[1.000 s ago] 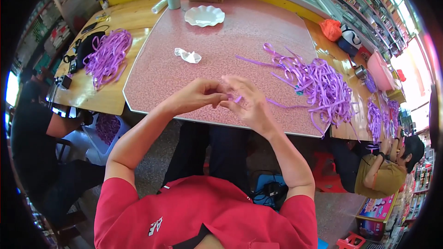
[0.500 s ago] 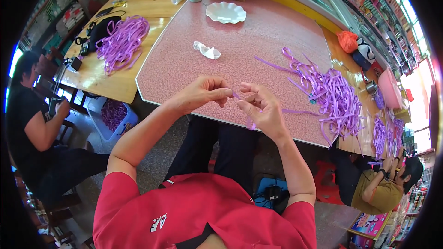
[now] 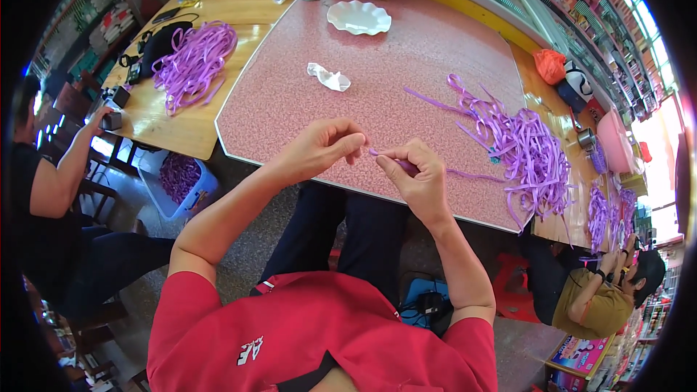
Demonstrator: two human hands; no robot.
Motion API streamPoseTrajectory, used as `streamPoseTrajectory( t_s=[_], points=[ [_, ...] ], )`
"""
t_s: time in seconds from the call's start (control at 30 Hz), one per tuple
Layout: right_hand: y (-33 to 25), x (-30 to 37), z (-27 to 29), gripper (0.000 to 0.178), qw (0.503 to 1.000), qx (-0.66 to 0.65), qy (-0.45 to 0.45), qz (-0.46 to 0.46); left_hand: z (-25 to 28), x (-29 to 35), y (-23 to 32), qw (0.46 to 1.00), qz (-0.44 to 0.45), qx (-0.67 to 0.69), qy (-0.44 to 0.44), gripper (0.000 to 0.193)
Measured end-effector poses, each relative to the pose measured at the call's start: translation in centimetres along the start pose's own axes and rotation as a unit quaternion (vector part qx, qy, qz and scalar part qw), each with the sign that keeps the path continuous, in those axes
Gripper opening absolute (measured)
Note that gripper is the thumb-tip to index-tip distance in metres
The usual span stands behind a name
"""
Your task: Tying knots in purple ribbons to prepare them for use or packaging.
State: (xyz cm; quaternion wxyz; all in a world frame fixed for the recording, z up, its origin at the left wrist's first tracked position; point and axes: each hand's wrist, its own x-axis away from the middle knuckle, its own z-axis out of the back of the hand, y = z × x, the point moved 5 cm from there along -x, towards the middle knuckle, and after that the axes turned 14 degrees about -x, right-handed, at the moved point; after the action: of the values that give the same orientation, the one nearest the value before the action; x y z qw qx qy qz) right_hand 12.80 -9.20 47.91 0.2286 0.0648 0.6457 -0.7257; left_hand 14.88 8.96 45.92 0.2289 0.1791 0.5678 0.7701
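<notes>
Hands were up over the near edge of the pink table (image 3: 283, 116), close together, fingertips just apart. Right hand (image 3: 420, 176) was pinched thumb-to-finger on a purple strip (image 3: 373, 152), with a short tip poking out toward the left. Left hand (image 3: 319, 151) was half curled, thumb near the fingers; couldn't tell if it had hold of anything.

A purple strand (image 3: 475, 175) ran from beside the right hand across to the loose purple pile (image 3: 537, 152) on the right of the table. Couldn't confirm it was the same piece — fingers hid the join.

Step in hand, my read: fine fingertip work on one strip end, a single piece handled apart from the pile. Next move probably called for the left thumb and finger to meet that tip while the right kept its pinch — light grip, little slack, since a strip that thin looked easy to lose or twist. Crumpled white tissue (image 3: 330, 78) and scalloped plate (image 3: 359, 17) sat farther back, well apart from the hands.
</notes>
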Motion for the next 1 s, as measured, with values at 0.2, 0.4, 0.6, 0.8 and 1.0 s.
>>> streamPoseTrajectory(
  t_s=[0.2, 0.4, 0.6, 0.8, 1.0],
  points=[
    [0.0, 0.1, 0.3, 0.006, 1.0, -0.004, 0.012, -0.019, -0.2, 0.9, 2.8, 0.934, -0.19, -0.235, 0.191, 0.02],
    [-0.7, 0.2, 0.1, 0.006, 1.0, 0.01, -0.001, 0.005, -0.5, 0.7, 3.4, 0.892, -0.227, -0.35, 0.171, 0.018],
    [-0.8, 0.4, 0.1, 0.007, 1.0, 0.001, 0.003, -0.001, -0.6, 0.7, 2.8, 0.887, -0.257, -0.349, 0.156, 0.016],
    [-0.5, 0.6, 0.2, 0.006, 1.0, -0.016, -0.003, -0.013, -0.8, 0.6, 2.3, 0.902, -0.24, -0.343, 0.111, 0.011],
    [0.8, 0.8, 1.5, 0.009, 0.981, -0.144, -0.004, -0.133, -1.8, 0.5, -0.4, 0.997, -0.074, -0.016, 0.028, 0.016]
  ],
)
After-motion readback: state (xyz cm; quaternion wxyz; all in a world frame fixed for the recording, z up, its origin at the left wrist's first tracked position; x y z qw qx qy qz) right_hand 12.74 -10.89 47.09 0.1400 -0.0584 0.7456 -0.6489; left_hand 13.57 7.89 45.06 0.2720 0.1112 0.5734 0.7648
